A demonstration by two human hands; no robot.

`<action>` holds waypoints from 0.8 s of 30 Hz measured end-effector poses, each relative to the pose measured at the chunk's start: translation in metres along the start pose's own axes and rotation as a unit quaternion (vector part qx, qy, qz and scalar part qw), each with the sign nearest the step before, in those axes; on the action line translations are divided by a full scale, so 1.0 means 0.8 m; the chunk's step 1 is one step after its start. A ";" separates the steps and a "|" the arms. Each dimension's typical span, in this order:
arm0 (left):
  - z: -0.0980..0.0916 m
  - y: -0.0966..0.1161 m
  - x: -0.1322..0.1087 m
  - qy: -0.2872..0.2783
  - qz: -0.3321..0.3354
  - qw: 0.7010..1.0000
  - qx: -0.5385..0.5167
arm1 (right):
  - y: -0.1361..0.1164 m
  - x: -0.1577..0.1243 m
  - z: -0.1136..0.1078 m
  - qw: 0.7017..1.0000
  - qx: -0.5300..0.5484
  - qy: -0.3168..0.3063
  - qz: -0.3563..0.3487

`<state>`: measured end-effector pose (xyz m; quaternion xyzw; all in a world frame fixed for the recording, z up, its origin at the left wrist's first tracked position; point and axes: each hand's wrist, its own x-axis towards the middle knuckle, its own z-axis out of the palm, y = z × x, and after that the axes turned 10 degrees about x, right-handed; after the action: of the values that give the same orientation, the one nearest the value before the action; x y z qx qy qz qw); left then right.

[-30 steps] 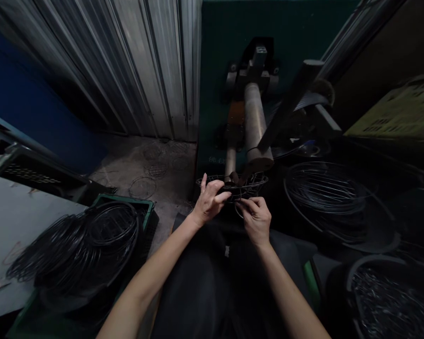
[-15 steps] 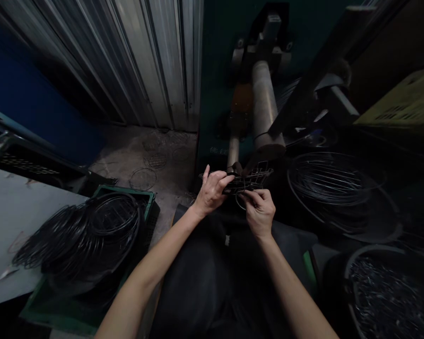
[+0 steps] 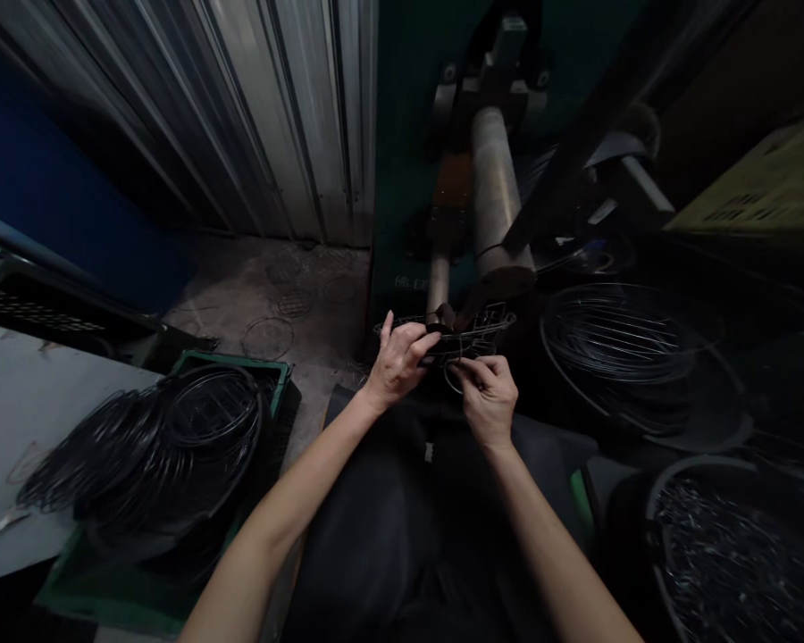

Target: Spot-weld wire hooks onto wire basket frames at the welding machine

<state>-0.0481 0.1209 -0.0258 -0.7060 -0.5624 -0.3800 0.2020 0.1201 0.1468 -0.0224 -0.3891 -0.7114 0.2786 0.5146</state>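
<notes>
Small wire frame (image 3: pixel 465 332) at the centre, held level just below the end of a grey metal cylinder (image 3: pixel 499 201), in front of the dark green machine (image 3: pixel 408 134). Left hand (image 3: pixel 398 366) at the frame's left edge, thumb and forefinger pinched shut on the wire, remaining fingers (image 3: pixel 387 326) spread upward. Right hand (image 3: pixel 488 397) just beneath the frame's near edge, fingertips closed on a thin wire loop (image 3: pixel 452 382) hanging there, touching the frame. Both hands close together, almost touching, forearms bare and reaching out over a dark lap (image 3: pixel 402 536).

To the right of the frame, a stack of large round wire grilles (image 3: pixel 613 344), dark and partly lost in shadow. Further right and nearer, a round tub (image 3: pixel 724 545) filled with small metal bits, too dim to make out one by one. Yellow crate (image 3: pixel 770 192) at the upper right edge.

To the left, a green crate (image 3: pixel 272 375) on the floor, heaped with black wire rings (image 3: pixel 154 446). Beside it, a pale grey table (image 3: pixel 20 420) edge. Further back, a few loose wire rings (image 3: pixel 268 338) lying flat on the concrete floor (image 3: pixel 241 295), with corrugated metal sheeting (image 3: pixel 241 116) rising behind and a blue panel (image 3: pixel 46 179) at the far left.
</notes>
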 end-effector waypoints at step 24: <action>0.005 -0.002 -0.006 0.034 0.010 0.999 -0.018 | 0.008 -0.005 0.000 1.000 0.003 0.002 -0.027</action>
<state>-0.0488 0.1214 -0.0324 -0.7017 -0.5412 -0.4117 0.2125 0.1228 0.1466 -0.0293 -0.3694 -0.7195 0.2657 0.5246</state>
